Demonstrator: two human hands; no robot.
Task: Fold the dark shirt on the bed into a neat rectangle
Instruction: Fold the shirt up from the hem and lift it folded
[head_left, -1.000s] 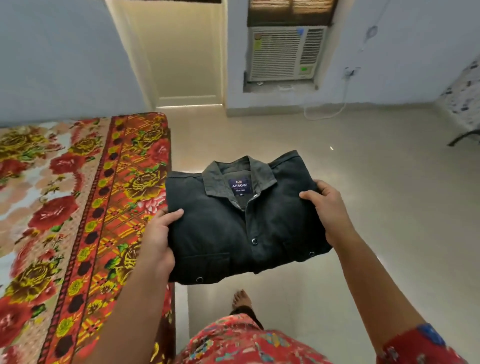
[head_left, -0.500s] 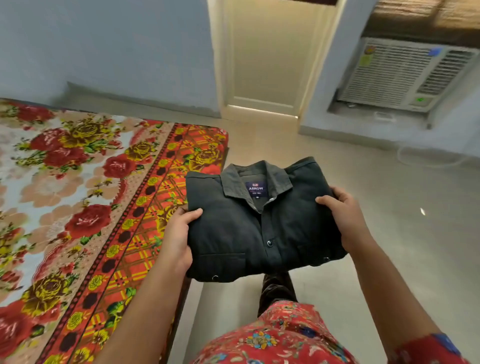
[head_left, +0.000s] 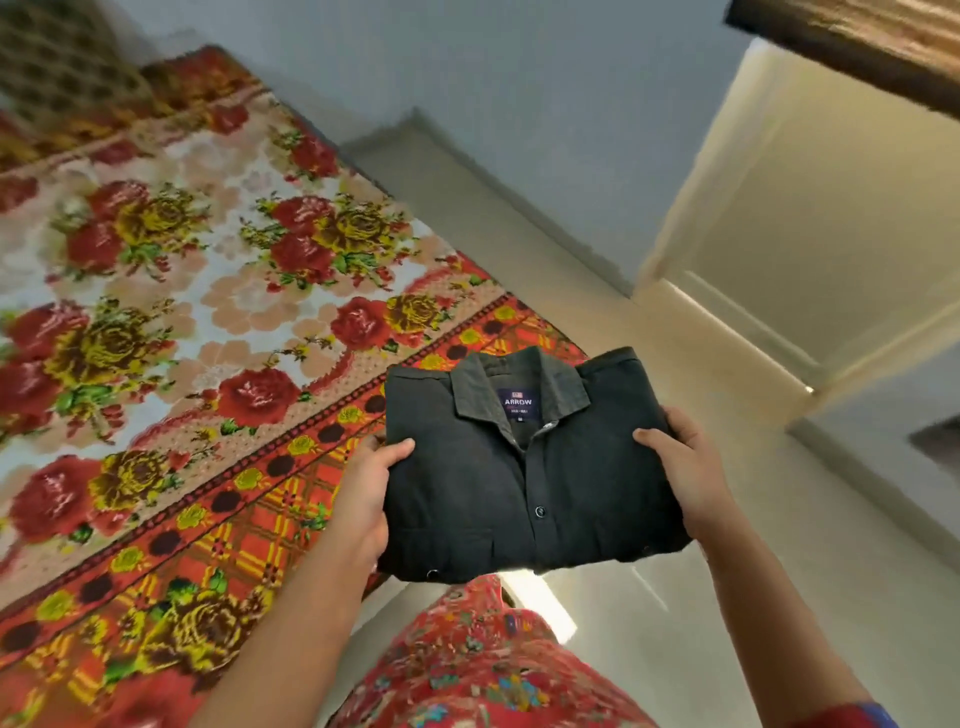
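Two hands hold the folded dark green-black button-up shirt (head_left: 519, 483) in the air, just off the bed's corner. The left hand (head_left: 363, 499) and the right hand (head_left: 691, 467) each grip one side edge, thumbs on top and fingers (head_left: 679, 423) curled round it. Within the last second the view has swung from bare floor to the red-and-yellow floral bed (head_left: 208, 322), and the shirt's left edge now overlaps its border. Folding looks finished, with only the setting down left. The collar points away from the person and the long axis runs hand to hand.
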